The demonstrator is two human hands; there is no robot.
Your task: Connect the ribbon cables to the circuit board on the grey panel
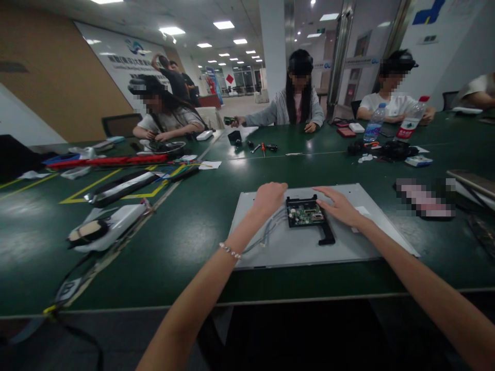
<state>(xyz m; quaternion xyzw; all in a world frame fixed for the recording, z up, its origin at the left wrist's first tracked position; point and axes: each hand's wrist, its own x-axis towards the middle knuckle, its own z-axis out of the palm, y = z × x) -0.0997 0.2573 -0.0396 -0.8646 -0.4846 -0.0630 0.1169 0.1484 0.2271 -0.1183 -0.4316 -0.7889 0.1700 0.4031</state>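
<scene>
Left hand (270, 198): curled, back upward (fingertips mostly hidden)
Right hand (338, 206): extended, angled inward
Forearms (204, 278): both stretched forward

Green circuit board (303, 215), black frame (328, 234), seemingly light-grey panel (278, 256), dark green table (185, 242)

Around my worktop (181, 232)

Across from me sits a person in a striped top (297, 100), wearing a black headset (300, 63). To my right stand a blue-capped bottle (374, 126) and a red-capped bottle (408, 124). On my left I see a long red object (116, 161) and, nearer me, a white package (122, 222).
</scene>
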